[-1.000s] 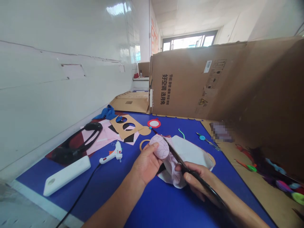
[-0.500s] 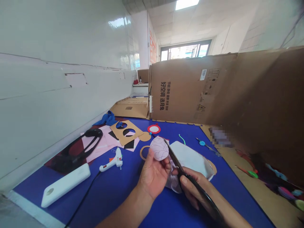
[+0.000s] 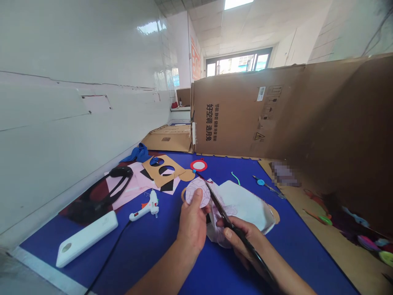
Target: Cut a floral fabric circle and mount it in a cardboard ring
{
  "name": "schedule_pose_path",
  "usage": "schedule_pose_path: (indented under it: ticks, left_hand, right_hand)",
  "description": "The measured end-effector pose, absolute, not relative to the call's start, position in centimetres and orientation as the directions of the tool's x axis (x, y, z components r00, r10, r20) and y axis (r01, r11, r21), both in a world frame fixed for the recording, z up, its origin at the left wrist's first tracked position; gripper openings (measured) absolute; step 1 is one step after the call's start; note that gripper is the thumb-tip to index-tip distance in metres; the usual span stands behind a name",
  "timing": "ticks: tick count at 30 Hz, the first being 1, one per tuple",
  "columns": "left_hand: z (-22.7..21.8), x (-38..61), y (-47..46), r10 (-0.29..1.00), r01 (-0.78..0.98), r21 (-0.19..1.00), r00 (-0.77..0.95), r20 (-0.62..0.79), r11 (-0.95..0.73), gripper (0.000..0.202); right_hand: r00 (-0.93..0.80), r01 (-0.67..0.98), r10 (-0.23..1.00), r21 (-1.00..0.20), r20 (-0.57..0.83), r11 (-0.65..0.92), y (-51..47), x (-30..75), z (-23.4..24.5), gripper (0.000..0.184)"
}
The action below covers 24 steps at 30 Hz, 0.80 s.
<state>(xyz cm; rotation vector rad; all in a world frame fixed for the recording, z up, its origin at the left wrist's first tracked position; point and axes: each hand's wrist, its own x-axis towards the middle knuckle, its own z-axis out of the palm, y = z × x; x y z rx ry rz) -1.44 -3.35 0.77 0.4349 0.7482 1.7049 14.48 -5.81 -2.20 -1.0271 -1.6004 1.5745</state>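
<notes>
I've got my left hand [image 3: 193, 224] clenched, fingers pinching a pink line-patterned fabric disc [image 3: 196, 191]. My right hand [image 3: 244, 241] grasps long black scissors [image 3: 219, 211], blades just beside the disc. White fabric piece [image 3: 242, 209] sits just past the right fingers; white glue gun [image 3: 150, 207] left of them; tan cardboard stencil [image 3: 161, 172] beyond. Looks like trimming; next move calls for blades tracking the disc edge.

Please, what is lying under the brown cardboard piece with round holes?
A pink paper sheet and black pieces stick out from under the cardboard piece; the rest beneath it is covered.
</notes>
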Motion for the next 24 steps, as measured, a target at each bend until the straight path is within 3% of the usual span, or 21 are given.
schedule_pose_path:
  ticks: [8, 16, 24]
  left_hand:
    - [1.5, -2.1, -3.1, 0.967, -0.776, 0.614, -0.241, -0.079, -0.143, 0.032]
    - [1.6, -2.4, -3.1, 0.982, -0.777, 0.625, -0.169, -0.086, -0.079, 0.041]
    - [1.6, -2.1, -3.5, 0.985, -0.787, 0.613, -0.145, -0.09, -0.06, 0.043]
  right_hand:
    - [-0.505, 0.128, 0.858, -0.991, -0.089, -0.027, -5.9, 14.8, -1.8, 0.077]
    - [-0.537, 0.15, 0.844, -0.985, -0.011, 0.082, -6.6, 15.6, 0.0, 0.072]
    - [-0.564, 0.08, 0.825, -0.995, 0.004, 0.06, -6.8, 16.0, 0.0, 0.066]
